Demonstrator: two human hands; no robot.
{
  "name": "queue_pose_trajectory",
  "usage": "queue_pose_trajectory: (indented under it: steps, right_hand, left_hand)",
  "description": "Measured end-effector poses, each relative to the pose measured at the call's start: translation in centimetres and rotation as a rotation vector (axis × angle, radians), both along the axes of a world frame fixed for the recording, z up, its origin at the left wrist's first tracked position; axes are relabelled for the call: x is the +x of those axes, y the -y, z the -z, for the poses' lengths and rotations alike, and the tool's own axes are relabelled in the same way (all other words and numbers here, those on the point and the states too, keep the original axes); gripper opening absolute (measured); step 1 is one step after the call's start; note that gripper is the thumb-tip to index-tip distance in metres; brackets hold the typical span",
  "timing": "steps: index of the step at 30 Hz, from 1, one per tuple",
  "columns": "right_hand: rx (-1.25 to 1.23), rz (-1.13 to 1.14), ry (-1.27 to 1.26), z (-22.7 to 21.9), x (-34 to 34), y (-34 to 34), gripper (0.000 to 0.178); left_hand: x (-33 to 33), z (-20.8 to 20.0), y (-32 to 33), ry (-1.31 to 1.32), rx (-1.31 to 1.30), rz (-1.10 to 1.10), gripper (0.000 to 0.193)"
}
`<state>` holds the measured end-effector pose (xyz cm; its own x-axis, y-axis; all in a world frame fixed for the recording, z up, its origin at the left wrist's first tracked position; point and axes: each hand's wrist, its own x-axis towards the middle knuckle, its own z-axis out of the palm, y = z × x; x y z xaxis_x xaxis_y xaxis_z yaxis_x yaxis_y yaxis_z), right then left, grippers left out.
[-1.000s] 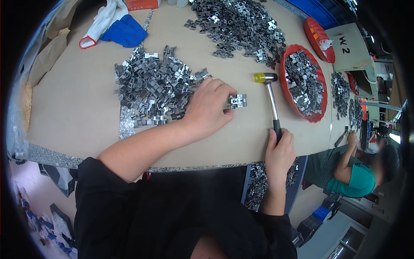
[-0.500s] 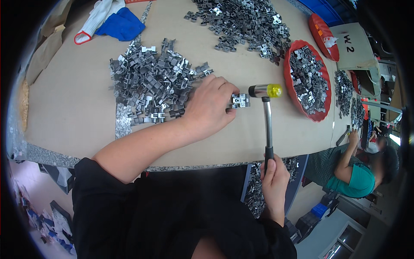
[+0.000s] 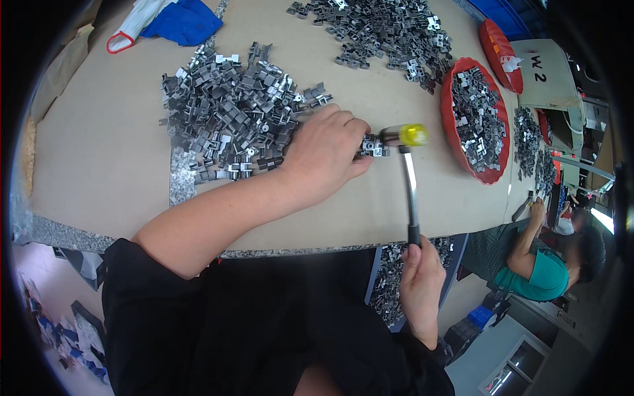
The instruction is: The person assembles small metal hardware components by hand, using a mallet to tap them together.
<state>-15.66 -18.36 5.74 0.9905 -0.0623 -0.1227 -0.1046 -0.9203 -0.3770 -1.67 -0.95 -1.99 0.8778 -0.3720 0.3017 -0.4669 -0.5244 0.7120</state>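
Note:
My left hand is closed around a small silver metal part, steadying it on the tabletop; its fingers hide the part's left side. In my right hand is a mallet with a black grip, a metal shaft and a yellow-capped head. The head, slightly blurred, hangs over the part's right end; whether they touch I cannot tell. Just left of my left hand lies a heap of grey metal clips.
Another heap of metal parts lies at the far side. A red scalloped tray of parts stands right. White-and-blue gloves lie far left. A bin of parts sits below the table edge. A co-worker works at right.
The mallet head has come closer to the metal part and now overlaps its right end. My left hand still holds the part. The whole view has shifted slightly.

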Motion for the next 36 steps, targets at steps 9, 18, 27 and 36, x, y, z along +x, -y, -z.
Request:
queue_pose_trajectory:
  steps: [9,18,27,36]
  right_hand:
    - [-0.194,0.020,-0.026,0.6,0.6,-0.6,0.019]
    - [-0.089,0.207,0.070,1.3,1.3,0.9,0.020]
    - [-0.436,0.192,0.243,4.6,4.5,2.1,0.023]
    - [0.583,0.305,0.136,4.4,8.4,-1.0,0.025]
  left_hand:
    - [0.1,-0.2,0.2,-0.015,0.028,-0.026,0.027]
    - [0.2,0.1,0.3,0.039,0.009,-0.014,0.026]
    - [-0.1,0.2,0.2,0.080,0.002,0.006,0.030]
    - [0.0,0.3,0.2,0.098,-0.061,0.034,0.033]
